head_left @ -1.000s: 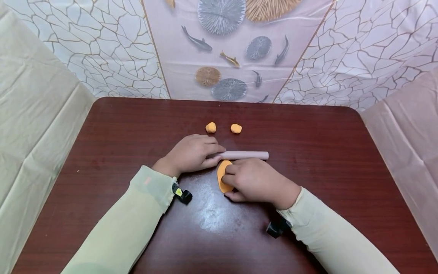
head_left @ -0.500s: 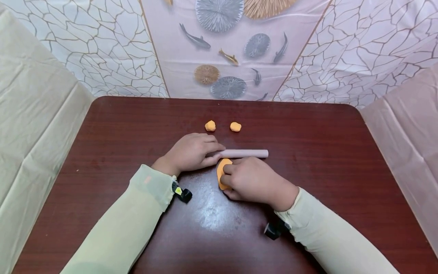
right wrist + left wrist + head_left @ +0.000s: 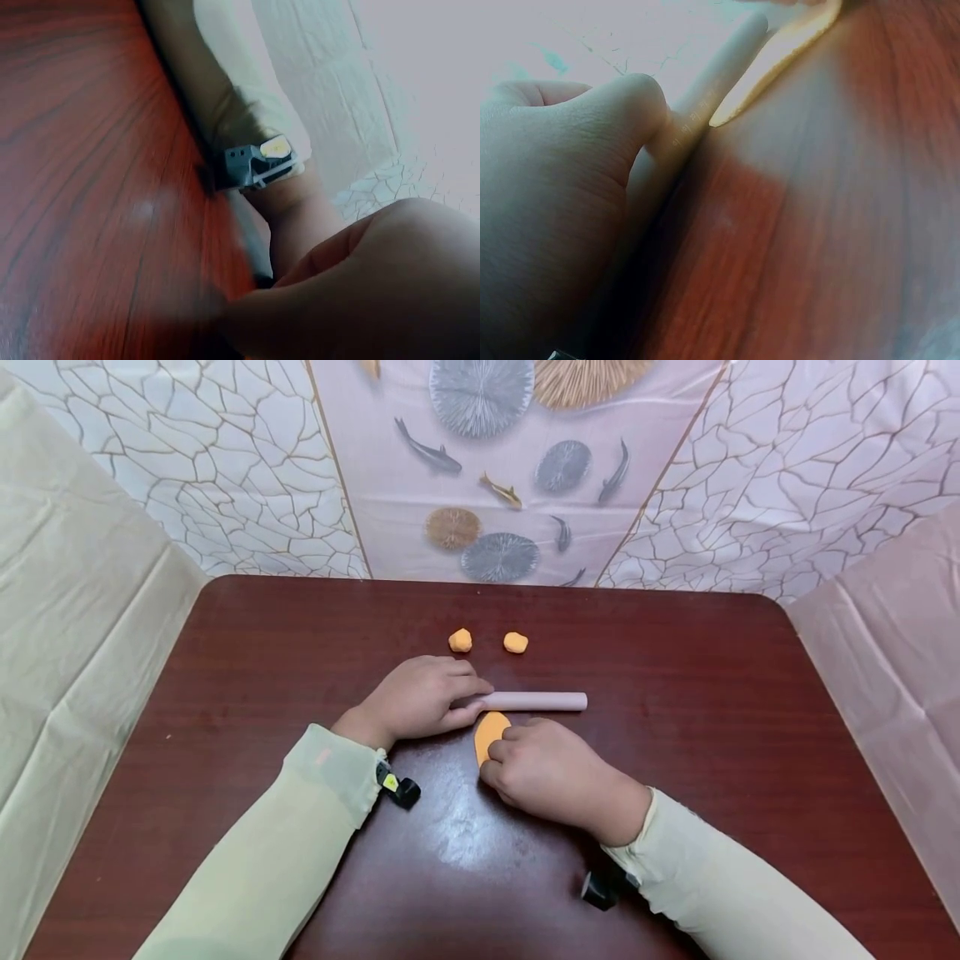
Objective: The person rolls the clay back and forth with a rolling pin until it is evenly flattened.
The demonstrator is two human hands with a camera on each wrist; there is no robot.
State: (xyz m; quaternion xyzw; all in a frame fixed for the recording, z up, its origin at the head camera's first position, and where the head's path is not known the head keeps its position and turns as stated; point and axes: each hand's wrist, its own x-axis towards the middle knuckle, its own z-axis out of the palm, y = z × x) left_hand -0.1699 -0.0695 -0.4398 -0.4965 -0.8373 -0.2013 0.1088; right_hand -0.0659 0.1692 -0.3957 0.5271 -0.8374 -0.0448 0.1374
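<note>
My left hand [image 3: 420, 697] holds the left end of a pale pink rolling pin [image 3: 540, 701] lying crosswise on the table, thumb on its near side. Close in front of the pin is a flattened piece of orange modelling clay [image 3: 491, 732]. My right hand [image 3: 558, 777], fingers curled, pinches the clay's near right part and covers much of it. In the left wrist view the clay [image 3: 776, 64] shows as a thin sheet beside the rolling pin [image 3: 716, 75], which bears faint printed marks. The right wrist view shows the right hand [image 3: 360, 292] from the thumb side, its fingertips hidden.
Two small orange clay lumps [image 3: 461, 641] lie side by side behind the pin on the dark red wooden table [image 3: 675, 693]. Patterned cloth [image 3: 480, 485] hangs along the table's far edge, and plain cloth [image 3: 67, 610] runs along the sides.
My right hand has shifted slightly toward me and away from the pin, its thumb now tucked out of sight. More of the clay's far part shows. The left hand and pin stay put.
</note>
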